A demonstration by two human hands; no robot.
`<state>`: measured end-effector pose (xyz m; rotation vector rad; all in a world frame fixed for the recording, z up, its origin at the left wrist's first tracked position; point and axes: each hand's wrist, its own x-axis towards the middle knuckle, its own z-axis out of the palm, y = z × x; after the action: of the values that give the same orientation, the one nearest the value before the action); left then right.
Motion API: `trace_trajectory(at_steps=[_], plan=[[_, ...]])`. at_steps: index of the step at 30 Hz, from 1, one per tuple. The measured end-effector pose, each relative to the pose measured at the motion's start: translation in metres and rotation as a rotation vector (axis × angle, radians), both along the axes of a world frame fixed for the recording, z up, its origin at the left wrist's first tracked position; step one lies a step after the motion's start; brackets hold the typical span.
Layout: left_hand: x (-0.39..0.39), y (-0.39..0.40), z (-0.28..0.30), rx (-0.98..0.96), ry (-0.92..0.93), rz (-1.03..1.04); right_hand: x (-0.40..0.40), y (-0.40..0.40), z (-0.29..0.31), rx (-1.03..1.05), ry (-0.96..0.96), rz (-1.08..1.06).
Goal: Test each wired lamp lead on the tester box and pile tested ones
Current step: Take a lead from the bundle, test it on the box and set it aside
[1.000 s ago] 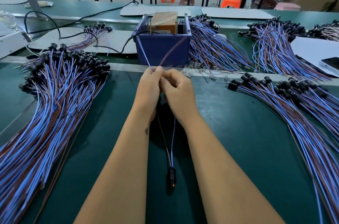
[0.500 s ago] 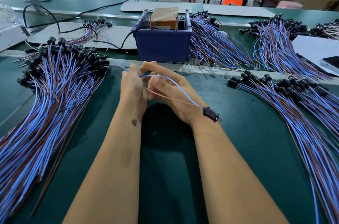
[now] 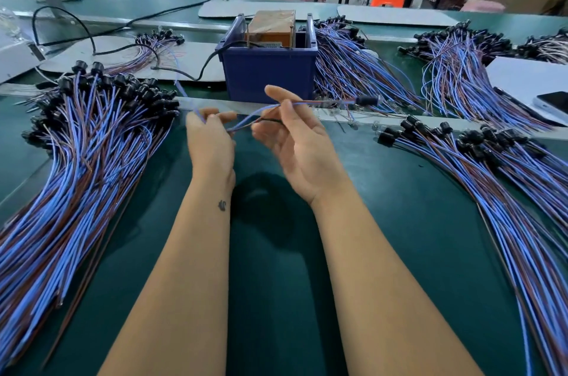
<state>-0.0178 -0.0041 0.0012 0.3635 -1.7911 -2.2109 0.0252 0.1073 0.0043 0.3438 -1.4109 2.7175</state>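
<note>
Fingers of the left hand (image 3: 210,142) curl and pinch the bare-wire end of the lead (image 3: 310,105); a blurred blue strand pokes up past the knuckles. Right hand (image 3: 295,142) is palm up, fingers relaxed and spread; the lead crosses between thumb and forefinger, but I cannot tell whether they nip it or it only rests there. Lead held in the air, clear of the mat (image 3: 276,252), just in front of the tester box (image 3: 270,74). Long axis runs near level, left to right: wire ends at the left hand, black lamp holder (image 3: 367,100) at the far right end, out beyond the right fingertips. Holder is blurred. Left pile (image 3: 83,160) lies well apart to the left, holders at its far end, wires trailing toward the person. Right pile (image 3: 491,178) lies to the right, same lie. Holder end points at the right pile; wire end sits nearer the left pile. Judgement: the left hand has the surer hold and is the nearer one to the left pile, likely the tested heap, though the frames do not settle which is which. If the lead goes left, it needs swinging so its holder joins the others at the far end. The loose right-hand contact could let the holder end droop.
</note>
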Motion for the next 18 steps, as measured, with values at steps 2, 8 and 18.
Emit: trace_trajectory(at_steps=[2,8,18], plan=[[0.003,-0.001,0.000,-0.043,0.027,-0.075,-0.002,0.002,0.001,0.130,-0.052,-0.175],[0.018,-0.017,0.013,0.736,0.153,-0.546,0.005,0.014,0.015,0.125,-0.178,-0.312],[0.038,-0.029,0.013,0.585,0.310,-0.997,0.052,0.107,0.018,1.187,-0.444,-0.532]])
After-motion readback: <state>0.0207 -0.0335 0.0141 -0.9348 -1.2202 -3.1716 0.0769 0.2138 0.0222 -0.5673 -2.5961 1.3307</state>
